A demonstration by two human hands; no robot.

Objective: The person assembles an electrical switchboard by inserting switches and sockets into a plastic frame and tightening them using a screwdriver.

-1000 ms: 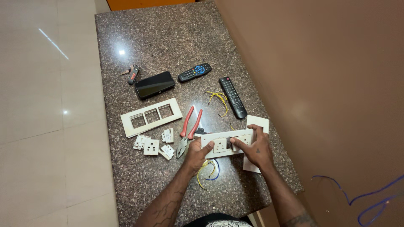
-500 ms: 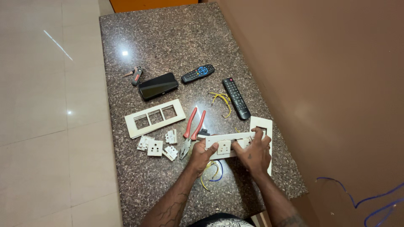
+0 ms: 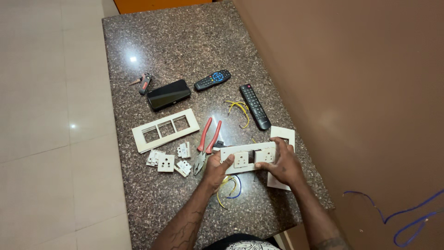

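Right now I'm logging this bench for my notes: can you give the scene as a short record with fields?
surface: speckled granite table
left hand: grips the white switch plate at its left end
right hand: presses on the plate's right end
beside left hand: red-handled pliers
loose parts: white socket modules, empty frame
farther back: two remotes, phone

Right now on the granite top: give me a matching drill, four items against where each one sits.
Items:
1. pliers
2. phone
3. empty white frame
4. switch plate

Places:
A. held between the left hand and right hand
B. flat, just left of the red handles
C. between the frame and the held plate, jaws toward the person
D. beside the key fob, screen dark

Pairs: 1-C, 2-D, 3-B, 4-A
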